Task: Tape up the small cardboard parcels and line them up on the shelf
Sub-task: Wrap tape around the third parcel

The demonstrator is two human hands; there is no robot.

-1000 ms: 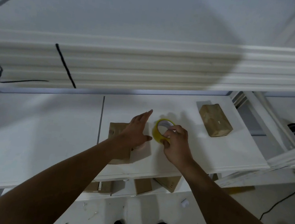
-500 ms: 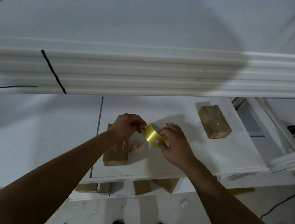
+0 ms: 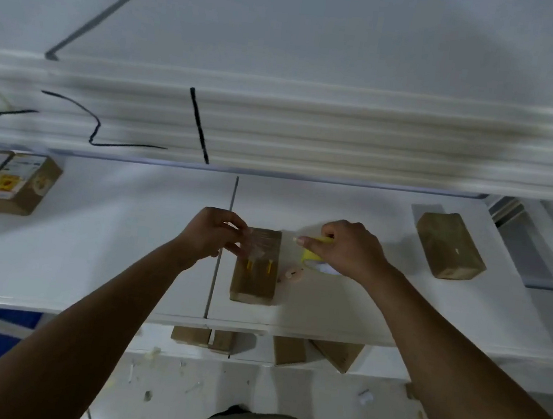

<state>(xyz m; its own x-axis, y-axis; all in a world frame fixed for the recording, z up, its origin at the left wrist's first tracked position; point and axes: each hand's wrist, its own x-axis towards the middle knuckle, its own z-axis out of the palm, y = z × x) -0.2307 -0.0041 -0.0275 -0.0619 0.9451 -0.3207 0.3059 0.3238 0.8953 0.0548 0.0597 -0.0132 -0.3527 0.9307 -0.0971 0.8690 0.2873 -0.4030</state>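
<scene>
Mid-frame on the shelf (image 3: 90, 257), the parcel (image 3: 254, 282) lies lengthwise up the picture. The left hand (image 3: 213, 233) pinches the tape end (image 3: 259, 243) over its top, and the right hand (image 3: 350, 248) grips the roll (image 3: 313, 255) just right.

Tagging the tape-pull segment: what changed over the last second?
The left hand lifted off the middle parcel, pinched the tape's free end and drew a clear strip leftwards over the parcel's far end. The right hand kept gripping the tape roll, now further from the left hand. The middle parcel and right parcel lie on the shelf as before.
</scene>
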